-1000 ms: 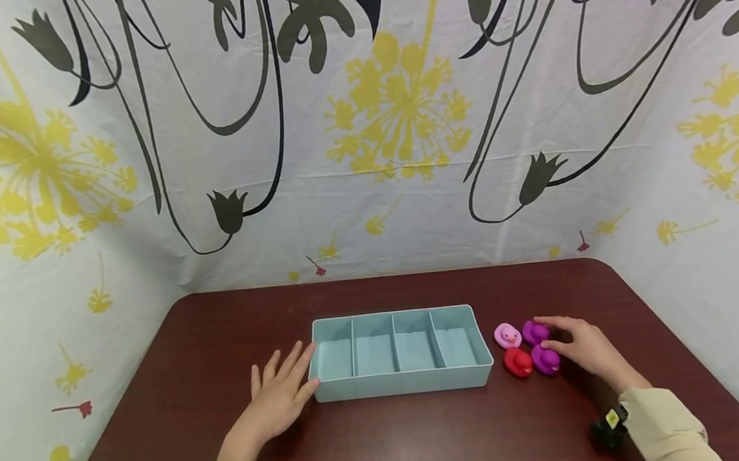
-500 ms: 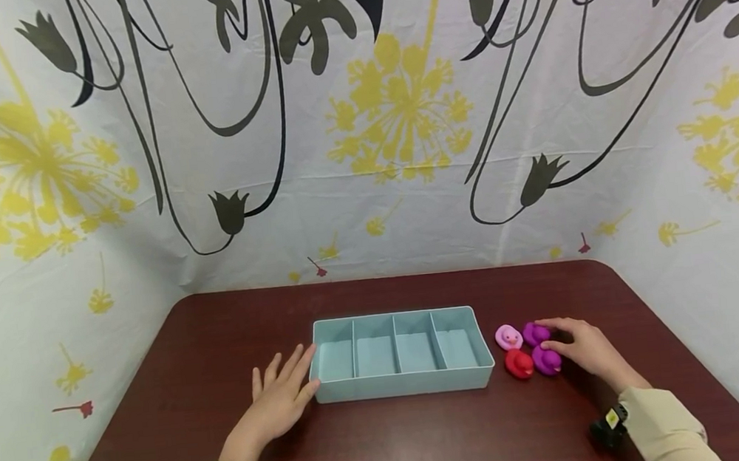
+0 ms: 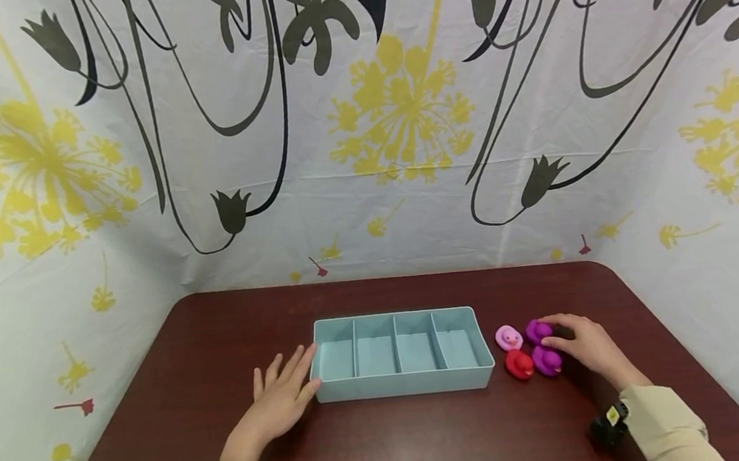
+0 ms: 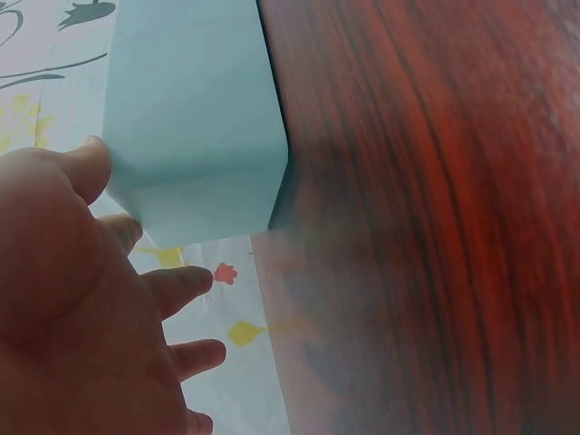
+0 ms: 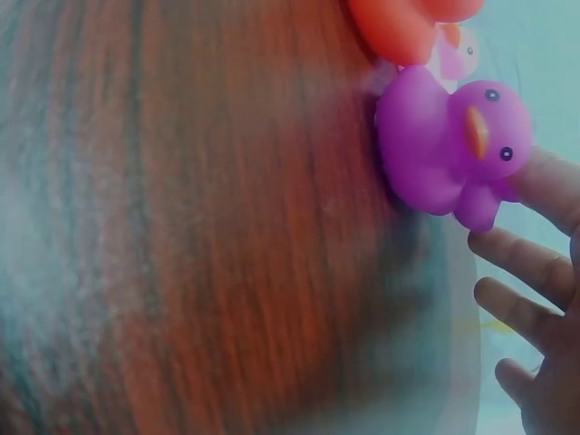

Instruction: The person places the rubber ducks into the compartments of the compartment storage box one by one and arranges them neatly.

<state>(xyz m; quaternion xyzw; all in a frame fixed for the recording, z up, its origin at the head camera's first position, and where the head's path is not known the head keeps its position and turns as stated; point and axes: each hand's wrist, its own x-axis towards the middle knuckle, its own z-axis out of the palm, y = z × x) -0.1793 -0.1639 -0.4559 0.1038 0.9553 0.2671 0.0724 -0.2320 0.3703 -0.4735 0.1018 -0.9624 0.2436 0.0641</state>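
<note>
A light blue box (image 3: 403,384) with several compartments sits on the table. My left hand (image 3: 278,402) touches its left end with spread, straight fingers; in the left wrist view the thumb is at the box's rim. Right of the box, rubber ducks stand close together: a pink duck (image 3: 508,337), a red duck (image 3: 519,364), a near purple duck (image 3: 547,361) and a far purple duck (image 3: 536,331). My right hand (image 3: 584,343) pinches the far purple duck between thumb and index finger. In the right wrist view, the near purple duck (image 5: 421,145) mostly hides it.
The dark red-brown table (image 3: 403,442) has rounded far corners. A white cloth (image 3: 375,215) printed with yellow and grey flowers hangs behind it and at both sides. Each wrist wears a small black camera, such as the right one (image 3: 608,430).
The far purple duck has shifted slightly away and to the right with my right hand's fingertips. My left hand stays at the box, which has not moved.
</note>
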